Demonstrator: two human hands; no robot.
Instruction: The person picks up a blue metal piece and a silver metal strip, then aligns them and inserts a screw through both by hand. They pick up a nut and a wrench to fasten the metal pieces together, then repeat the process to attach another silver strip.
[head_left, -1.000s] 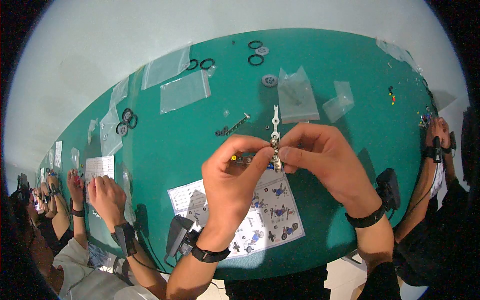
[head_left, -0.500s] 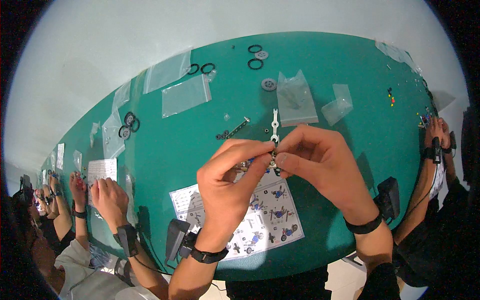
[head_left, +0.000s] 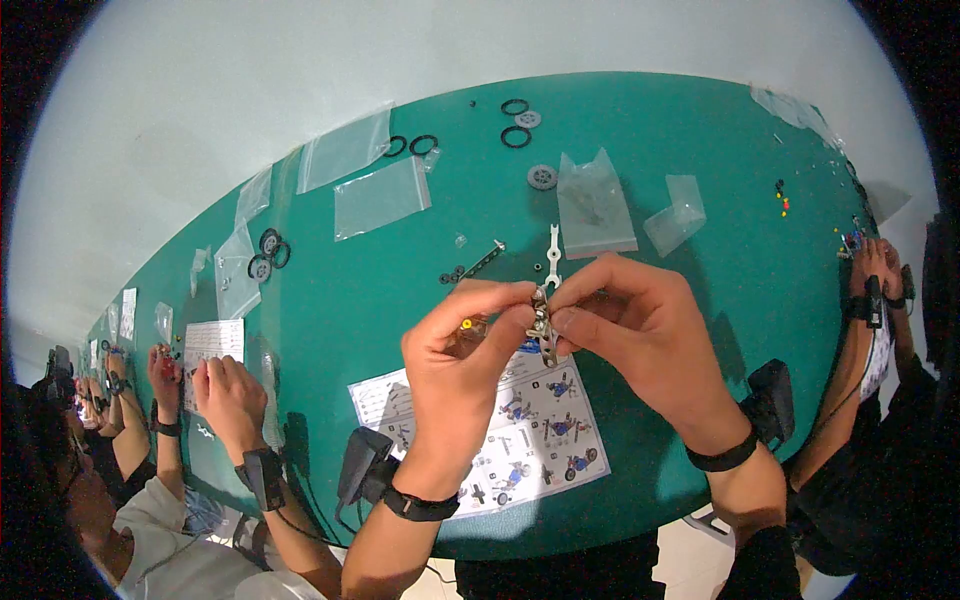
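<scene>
Between the fingertips of both hands is a small metal model assembly (head_left: 546,340), with a perforated strip pointing down toward me. My left hand (head_left: 465,350) pinches its left side with thumb and forefinger. From the other side, my right hand (head_left: 625,320) pinches the upper right part; the exact contact is partly hidden by the fingers. A white fork-ended strip (head_left: 554,255) shows just beyond the fingertips. Beneath my hands lies a printed instruction sheet (head_left: 560,430) with pictures of a model motorcycle. A yellow-tipped small part (head_left: 467,324) shows by my left fingers.
A green perforated strip (head_left: 484,262) lies ahead with small black parts. Grey wheels (head_left: 542,177), black tyre rings (head_left: 516,136) and plastic bags (head_left: 597,205) are spread farther back. Other people's hands work at the left (head_left: 230,395) and right (head_left: 878,268) of the green table (head_left: 700,120).
The assembly has tilted between my fingers, so its perforated strip shows more plainly. Both hands keep their pinch. The whole view has shifted slightly.
</scene>
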